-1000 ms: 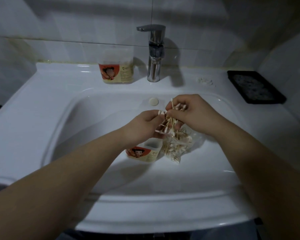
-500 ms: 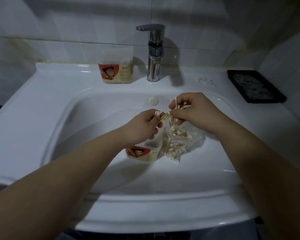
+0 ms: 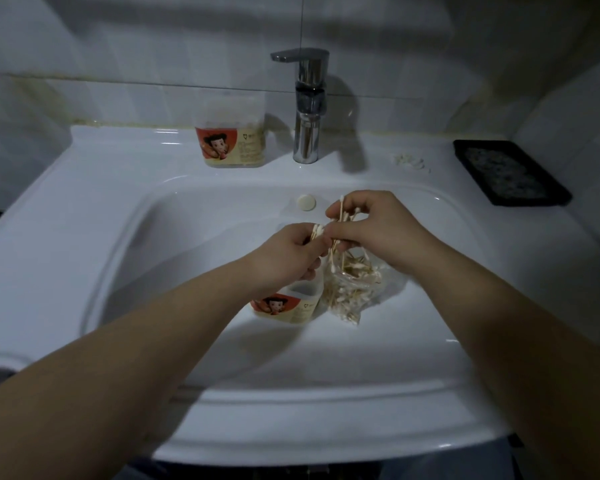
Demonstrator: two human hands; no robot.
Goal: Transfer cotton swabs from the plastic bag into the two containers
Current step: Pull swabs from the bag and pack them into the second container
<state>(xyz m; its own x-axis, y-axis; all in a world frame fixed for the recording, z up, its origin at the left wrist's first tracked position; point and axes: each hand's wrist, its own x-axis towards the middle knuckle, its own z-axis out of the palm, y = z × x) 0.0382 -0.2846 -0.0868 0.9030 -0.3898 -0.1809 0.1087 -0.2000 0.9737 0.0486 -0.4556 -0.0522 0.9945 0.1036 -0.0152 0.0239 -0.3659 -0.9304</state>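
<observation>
Left grip, right grip — on swabs

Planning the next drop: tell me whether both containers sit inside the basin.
No, the near container sits in the basin; the far container stands beside the faucet.

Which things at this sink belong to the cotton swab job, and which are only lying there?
Belong to the job: cotton swabs pinched in the left hand and right hand; plastic bag; container in the basin; container on the ledge.
Only lying there: tap; black tray; white scraps on the ledge.
</observation>
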